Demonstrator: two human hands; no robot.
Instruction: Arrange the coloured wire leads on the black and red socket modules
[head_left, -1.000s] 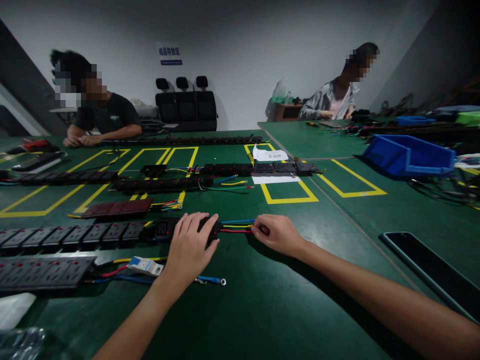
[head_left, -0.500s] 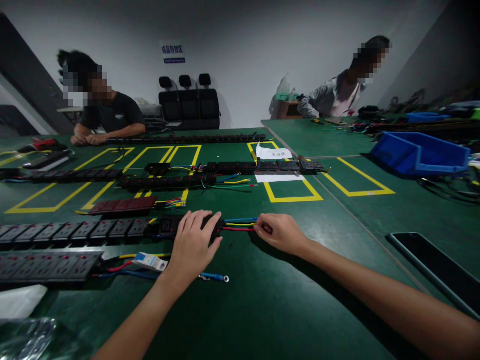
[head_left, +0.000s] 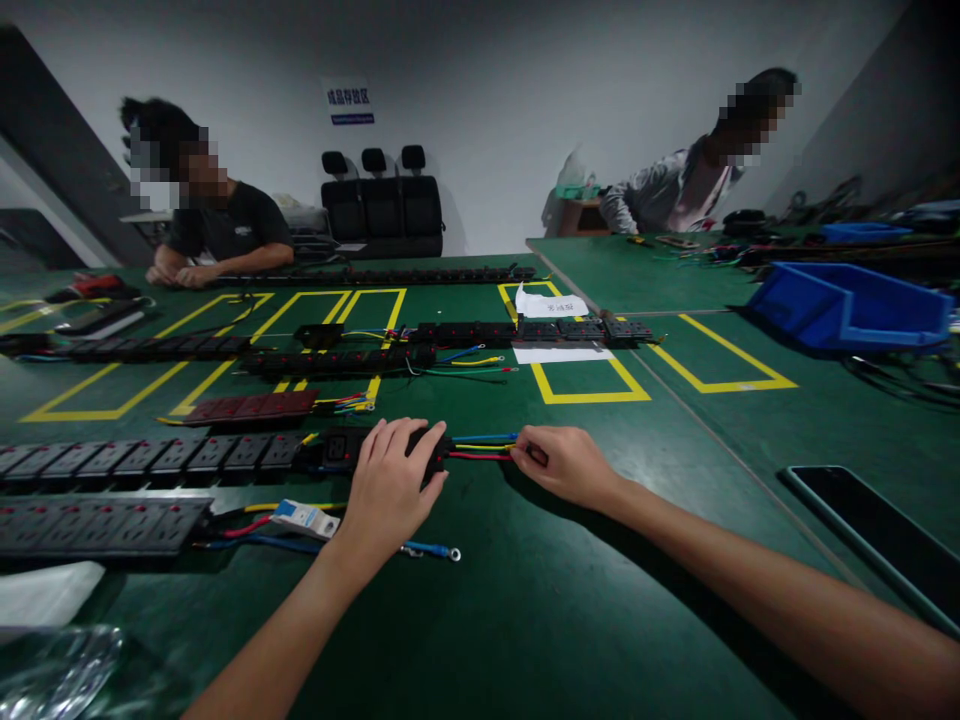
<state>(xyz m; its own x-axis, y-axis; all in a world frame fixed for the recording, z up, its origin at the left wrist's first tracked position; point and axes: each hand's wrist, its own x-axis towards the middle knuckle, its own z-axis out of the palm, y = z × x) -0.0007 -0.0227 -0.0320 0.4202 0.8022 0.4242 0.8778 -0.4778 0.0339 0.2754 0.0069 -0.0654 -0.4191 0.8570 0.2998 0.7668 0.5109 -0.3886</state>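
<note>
"Where was the power strip (head_left: 262, 452)?"
"Lengthwise on the worktop (head_left: 570, 620), its wired end under the left hand (head_left: 394, 490) — fingers slightly apart over it, though I couldn't tell if they gripped. The right hand (head_left: 562, 465) had its fingers pinched together on the wires (head_left: 480, 457)."
"What could have gone wrong?"
"A hard pull might have strained those wires; a loose pinch might have let one slip."
"Anything in the way?"
"The left forearm crossed a blue wire (head_left: 431, 549) near the closer strip (head_left: 97, 525) — a possible snag. A brown strip (head_left: 255, 406) lay just beyond; the phone (head_left: 862, 530) and blue bin (head_left: 847, 310) were well apart, rightward."
</note>
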